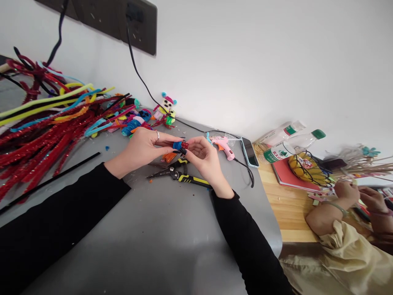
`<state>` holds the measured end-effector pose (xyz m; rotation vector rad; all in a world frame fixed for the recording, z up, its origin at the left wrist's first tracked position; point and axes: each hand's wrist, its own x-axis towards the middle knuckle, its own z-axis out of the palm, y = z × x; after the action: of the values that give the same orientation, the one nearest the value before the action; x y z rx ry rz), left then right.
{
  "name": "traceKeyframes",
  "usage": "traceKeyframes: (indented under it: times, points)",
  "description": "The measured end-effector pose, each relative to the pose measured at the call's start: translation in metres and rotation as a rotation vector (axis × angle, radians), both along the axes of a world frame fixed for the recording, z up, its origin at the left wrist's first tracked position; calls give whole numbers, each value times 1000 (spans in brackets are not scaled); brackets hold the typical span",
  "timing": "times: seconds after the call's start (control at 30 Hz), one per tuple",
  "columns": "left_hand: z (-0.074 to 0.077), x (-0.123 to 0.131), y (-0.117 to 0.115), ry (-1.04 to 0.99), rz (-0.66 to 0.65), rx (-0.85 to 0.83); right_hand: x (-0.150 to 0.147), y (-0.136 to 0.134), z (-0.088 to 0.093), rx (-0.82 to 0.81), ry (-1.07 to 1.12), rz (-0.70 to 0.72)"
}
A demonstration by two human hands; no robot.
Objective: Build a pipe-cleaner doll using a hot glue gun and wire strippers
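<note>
Between my two hands is a small coil of blue and red pipe cleaner point(177, 145). My left hand point(145, 145) pinches its left end, thumb below and fingers above. My right hand point(204, 157) grips the red end with thumb and fingertips; its other fingers are curled. Part of the coil is hidden by the fingertips. Just under the hands, black and yellow pliers point(175, 174) lie on the grey table point(159, 237). An orange fuzzy piece point(168, 157) sits behind the pliers.
Bundled pipe cleaners point(61, 131) fill the left side. Small fuzzy figures point(166, 106) stand by the wall. A pink glue gun point(223, 145) and a phone point(249, 151) lie at right. Beyond are bottles point(279, 151) and a co-worker's hands point(348, 192) over a wooden table point(288, 213).
</note>
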<state>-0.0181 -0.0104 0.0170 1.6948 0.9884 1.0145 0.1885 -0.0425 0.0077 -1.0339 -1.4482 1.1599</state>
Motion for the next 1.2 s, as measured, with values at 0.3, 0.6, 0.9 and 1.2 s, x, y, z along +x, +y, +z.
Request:
traceKeyframes:
  times: [0.3, 0.6, 0.9, 1.2]
  points:
    - [3, 3, -3, 11, 5, -39, 0, 0, -1, -9, -7, -6]
    - [8, 1, -3, -122, -63, -67, 2, 1, 1, 11, 12, -37]
    - [1, 2, -2, -66, 25, -44, 1, 1, -1, 15, 18, -28]
    - [-1, 3, -1, -61, -11, 5, 1, 0, 1, 16, -9, -20]
